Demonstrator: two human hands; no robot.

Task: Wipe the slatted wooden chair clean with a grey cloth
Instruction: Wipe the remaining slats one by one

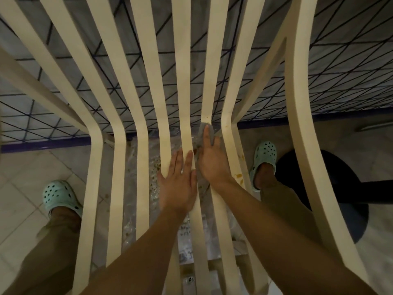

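The small grey cloth [209, 133] is mostly hidden under the right hand [212, 160]; the cream slatted wooden chair [119, 133] runs off at twelve and six o'clock.

Left hand [178, 184] flat on chair [146, 81] slats — right hand [212, 165] beside it, on cloth [207, 129].

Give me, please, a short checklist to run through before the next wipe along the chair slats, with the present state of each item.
1. Grey cloth under the right hand: ok, pressed on a slat near the bend.
2. Left hand steadying the chair: ok, flat on the neighbouring slat.
3. Slat to the right clean: not ok, orange-brown stains show on it.
4. Cloth clean enough to go on: cannot tell, mostly hidden by the hand.
5. Footing: ok, both mint clogs flat on the tiled floor.
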